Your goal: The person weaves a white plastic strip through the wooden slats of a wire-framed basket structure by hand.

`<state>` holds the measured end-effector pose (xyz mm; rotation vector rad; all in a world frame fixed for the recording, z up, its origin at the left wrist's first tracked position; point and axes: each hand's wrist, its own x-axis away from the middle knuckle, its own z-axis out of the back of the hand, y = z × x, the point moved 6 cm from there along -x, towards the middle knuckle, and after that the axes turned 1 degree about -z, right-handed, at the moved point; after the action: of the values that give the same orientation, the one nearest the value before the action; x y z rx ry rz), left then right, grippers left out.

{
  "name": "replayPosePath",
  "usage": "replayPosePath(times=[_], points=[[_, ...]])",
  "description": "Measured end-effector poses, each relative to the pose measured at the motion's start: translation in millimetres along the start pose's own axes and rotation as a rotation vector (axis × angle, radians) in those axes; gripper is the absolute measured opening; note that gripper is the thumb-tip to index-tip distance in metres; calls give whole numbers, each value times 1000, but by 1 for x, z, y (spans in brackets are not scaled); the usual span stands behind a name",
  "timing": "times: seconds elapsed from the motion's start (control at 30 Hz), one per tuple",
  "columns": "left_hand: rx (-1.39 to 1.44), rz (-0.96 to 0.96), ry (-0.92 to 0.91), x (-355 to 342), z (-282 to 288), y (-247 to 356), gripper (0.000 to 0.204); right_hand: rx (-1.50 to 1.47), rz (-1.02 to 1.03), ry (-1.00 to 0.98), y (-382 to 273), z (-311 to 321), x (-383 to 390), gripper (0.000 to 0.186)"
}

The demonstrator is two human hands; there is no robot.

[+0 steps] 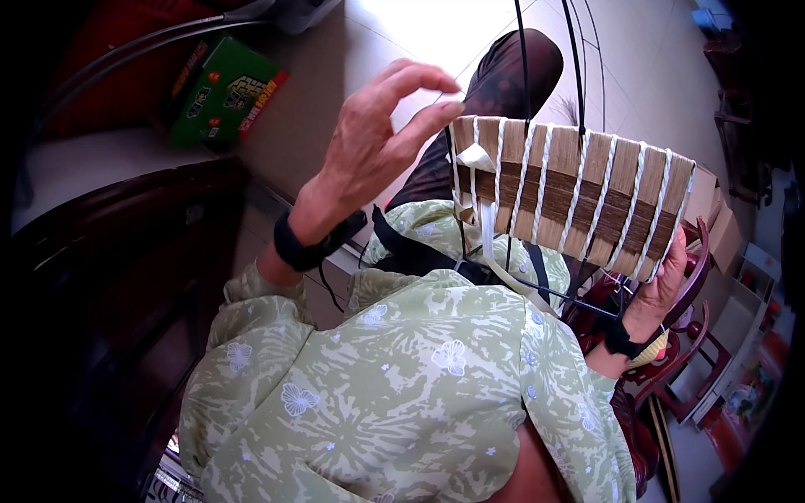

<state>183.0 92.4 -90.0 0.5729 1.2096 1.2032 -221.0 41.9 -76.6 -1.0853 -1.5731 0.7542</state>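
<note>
A woven panel (579,189) of tan and dark brown flat strips, crossed by several white twisted cords, lies tilted over my lap on a black wire frame (580,67). My right hand (667,277) grips its lower right edge, with part of the fingers hidden behind it. Above the panel's upper left corner, my left hand (377,126) is raised, thumb and forefinger bent toward each other with a gap between them. No object shows in that gap. A pale flat ribbon (488,226) is looped through the left-hand cords and trails down toward my shirt.
Dark wooden furniture (126,251) stands close on my left, near a green box (225,92). A dark red wooden chair (692,277) is at the right, with cardboard boxes (713,210) behind. Pale floor tiles (402,33) extend ahead past my knee.
</note>
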Motion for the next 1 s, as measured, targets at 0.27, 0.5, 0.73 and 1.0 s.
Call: replayPosePath(times=[0.27, 0.5, 0.73, 1.0], points=[[540, 161, -545, -17, -64, -29, 34, 269, 317, 415, -6, 29, 30, 29], [581, 71, -625, -65, -94, 31, 38, 227, 361, 292, 37, 168, 27, 52], [453, 166, -764, -80, -119, 56, 45, 51, 321, 293, 72, 150, 47, 53], [283, 199, -754, -81, -124, 59, 55, -86, -22, 176, 35, 79, 30, 29]])
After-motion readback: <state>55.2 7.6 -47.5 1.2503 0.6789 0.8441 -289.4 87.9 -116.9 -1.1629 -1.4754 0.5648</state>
